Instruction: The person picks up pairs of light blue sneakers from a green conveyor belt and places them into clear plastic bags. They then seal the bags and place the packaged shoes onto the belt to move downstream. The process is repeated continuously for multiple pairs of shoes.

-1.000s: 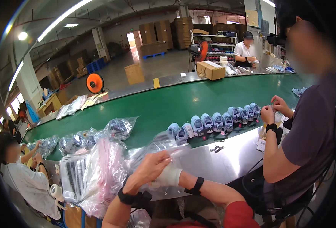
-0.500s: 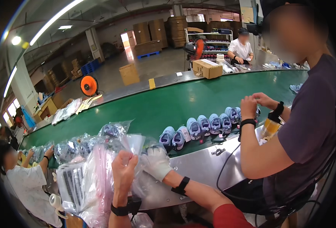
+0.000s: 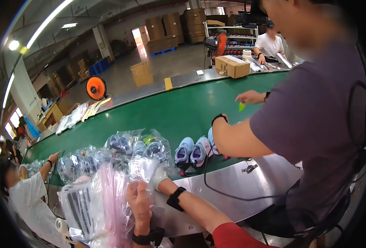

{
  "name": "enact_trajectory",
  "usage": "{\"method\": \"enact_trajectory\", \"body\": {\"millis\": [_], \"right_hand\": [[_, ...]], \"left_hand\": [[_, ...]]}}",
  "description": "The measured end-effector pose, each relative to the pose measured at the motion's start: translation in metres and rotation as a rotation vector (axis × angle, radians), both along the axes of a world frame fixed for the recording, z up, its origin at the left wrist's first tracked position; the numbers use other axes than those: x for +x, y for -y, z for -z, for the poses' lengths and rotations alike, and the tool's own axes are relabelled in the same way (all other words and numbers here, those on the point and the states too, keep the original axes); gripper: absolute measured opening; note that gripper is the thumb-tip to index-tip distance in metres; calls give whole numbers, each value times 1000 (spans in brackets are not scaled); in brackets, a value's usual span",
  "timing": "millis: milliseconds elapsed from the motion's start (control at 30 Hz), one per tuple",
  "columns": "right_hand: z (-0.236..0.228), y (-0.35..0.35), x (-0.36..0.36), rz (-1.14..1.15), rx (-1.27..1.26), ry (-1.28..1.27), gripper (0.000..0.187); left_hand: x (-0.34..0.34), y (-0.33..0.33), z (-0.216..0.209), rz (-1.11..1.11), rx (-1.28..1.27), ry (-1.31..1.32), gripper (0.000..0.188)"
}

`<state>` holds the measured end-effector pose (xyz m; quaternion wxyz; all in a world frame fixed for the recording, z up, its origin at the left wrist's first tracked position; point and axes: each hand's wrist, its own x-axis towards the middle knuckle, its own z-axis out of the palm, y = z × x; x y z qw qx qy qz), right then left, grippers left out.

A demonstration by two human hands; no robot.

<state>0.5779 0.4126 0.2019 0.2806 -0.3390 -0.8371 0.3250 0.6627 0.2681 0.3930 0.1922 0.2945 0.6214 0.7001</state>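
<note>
My left hand [image 3: 139, 199], bare with a black wristband, is closed on the edge of a clear plastic bag [image 3: 142, 167]. My right hand [image 3: 159, 177] wears a white glove and is against the same bag; its fingers are hidden by plastic and glare. Just beyond both hands, a pair of light blue and purple shoes [image 3: 154, 149] lies in clear plastic on the green conveyor belt [image 3: 170, 111]. Beside my left hand lies a stack of clear and pink-tinted bags [image 3: 108, 198]. An unbagged pair of shoes [image 3: 190, 152] stands to the right.
At right, a co-worker [image 3: 315, 115] leans over the belt, one hand near a bright green piece [image 3: 242, 107]. Bagged shoes [image 3: 79, 164] line the belt at left, where another person [image 3: 34, 194] works. A black cable [image 3: 232, 196] crosses the metal ledge [image 3: 199, 194].
My gloved hand has drawn nearer and left, uncovering the bagged pair beyond it. The co-worker at right has leaned left over the shoe row, reaching across the belt.
</note>
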Motion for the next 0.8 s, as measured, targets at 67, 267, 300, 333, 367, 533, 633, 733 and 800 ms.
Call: {"method": "enact_trajectory", "body": {"millis": [67, 267, 300, 333, 367, 533, 633, 733, 800], "right_hand": [[-43, 38, 42, -131, 210, 30, 37], [-145, 61, 180, -454, -546, -337, 34], [-146, 69, 192, -454, -650, -546, 33], [-159, 77, 201, -487, -597, -406, 31], [-174, 89, 212, -515, -542, -265, 29], [-148, 61, 250, -170, -621, -369, 21], [-165, 93, 251, 113, 301, 16, 17], [-198, 123, 244, 186, 633, -364, 19], [-199, 128, 235, -50, 614, -352, 19]], "left_hand": [[-23, 30, 12, -117, -20, 135, 16], [-17, 31, 11, -74, 156, 309, 17], [-11, 33, 11, 39, 108, 396, 15], [-3, 34, 11, 73, 96, 366, 15], [7, 35, 11, 107, 85, 338, 14], [9, 64, -34, -33, 147, 395, 11], [-16, 73, -15, -27, 301, 138, 13], [-4, 78, -23, -21, 217, 23, 13], [19, 76, -33, 30, 154, -45, 11]]}}
